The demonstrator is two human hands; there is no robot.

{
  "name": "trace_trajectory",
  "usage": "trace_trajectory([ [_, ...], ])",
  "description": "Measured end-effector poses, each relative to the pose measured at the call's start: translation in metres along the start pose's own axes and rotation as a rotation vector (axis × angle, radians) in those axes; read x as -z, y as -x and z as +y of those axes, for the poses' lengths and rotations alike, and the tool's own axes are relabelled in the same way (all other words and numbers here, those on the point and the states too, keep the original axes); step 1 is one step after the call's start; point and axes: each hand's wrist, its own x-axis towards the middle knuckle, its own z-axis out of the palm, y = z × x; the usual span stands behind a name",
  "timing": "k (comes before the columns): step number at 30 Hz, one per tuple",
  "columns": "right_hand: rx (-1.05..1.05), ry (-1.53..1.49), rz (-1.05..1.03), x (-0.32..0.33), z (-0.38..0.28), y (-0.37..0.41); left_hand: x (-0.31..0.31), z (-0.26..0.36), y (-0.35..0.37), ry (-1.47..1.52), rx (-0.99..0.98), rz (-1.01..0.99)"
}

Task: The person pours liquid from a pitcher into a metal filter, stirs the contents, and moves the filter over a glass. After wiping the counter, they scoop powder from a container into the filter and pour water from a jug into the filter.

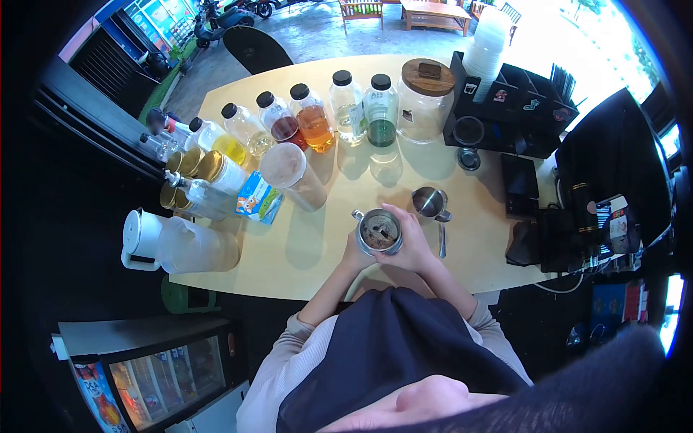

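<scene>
steel cup (380, 232) gripped by left hand (354, 255) and right hand (416, 242); bottle labels (380, 107) too small to read

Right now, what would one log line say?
left hand: holds metal cup | right hand: holds metal cup | near: small pitcher, spoon

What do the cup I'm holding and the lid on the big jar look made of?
The cup looks like stainless steel: silvery, with a bright reflective rim. The jar lid looks like wood, matte warm brown, though the grain is too small to confirm.
</scene>
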Motion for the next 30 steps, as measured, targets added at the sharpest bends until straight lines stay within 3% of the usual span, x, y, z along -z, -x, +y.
trace_trajectory([
  [17,-0.160,-0.299,-0.011,-0.017,0.018,0.013,-0.001,-0.015,0.000,0.079,0.024,-0.040],
  [30,-0.115,-0.342,-0.016,-0.015,0.020,0.010,-0.002,-0.002,0.000,-0.033,-0.030,-0.015],
])
